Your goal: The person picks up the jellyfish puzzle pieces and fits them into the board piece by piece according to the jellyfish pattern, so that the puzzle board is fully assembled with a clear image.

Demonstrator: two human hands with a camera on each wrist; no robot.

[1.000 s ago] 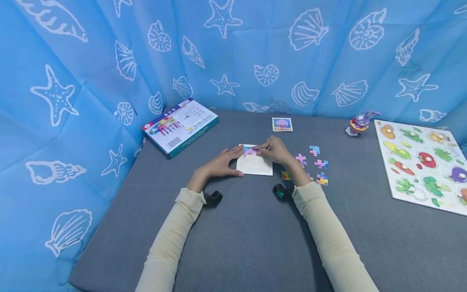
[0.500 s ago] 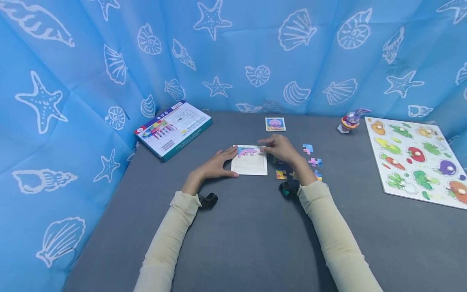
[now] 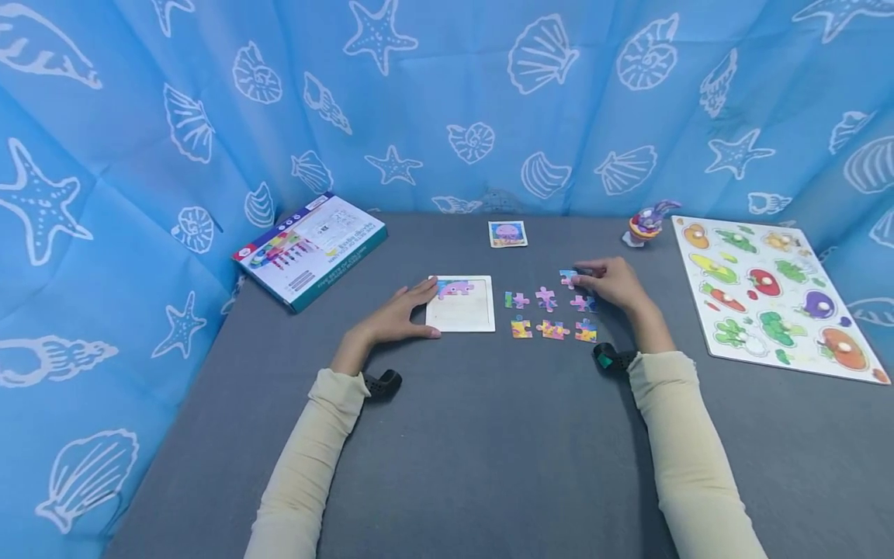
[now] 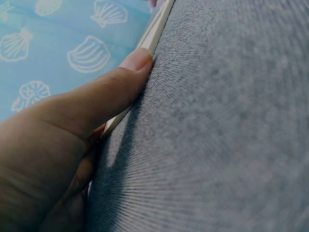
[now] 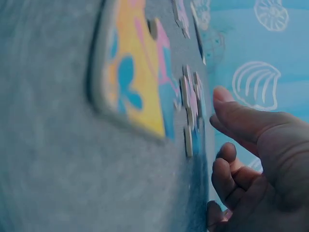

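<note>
Swung clear and out to the right!

Backed by a blue seashell curtain (image 3: 426, 101), spread across a grey tabletop (image 3: 482, 442): a white vegetable knob board (image 3: 792, 301) at far right, a printed box (image 3: 307, 252) at back left.

Now, a big switch: right hand (image 3: 615, 283) gone from the upper right of the wooden tray (image 3: 461, 312), where seen a moment ago, and reaching well off to the side. Thumb and forefinger a little apart, other fingers bent, nothing visible between the tips.

Over at the other end, no such change: left hand (image 3: 394, 314) clamped across the tray's left edge, thumb by the near corner, fingers by the far one.

Lying flat just in front of the person, that tray, with a pink-and-blue fitted strip (image 3: 455, 288) along the top, probably two pieces, stopping short of the right corner. Left in place by the departing hand, so apparently settled. Bare wood below: looks like early going.

Farther back, a purple-eared figurine (image 3: 648, 221), then a small picture card (image 3: 507, 234).

Smallest of all, seven loose puzzle pieces (image 3: 553, 330) in rough rows beside the tray, with one blue-and-pink piece (image 3: 567, 279) right at the reaching fingertips. Touching yet? Cannot tell!
</note>
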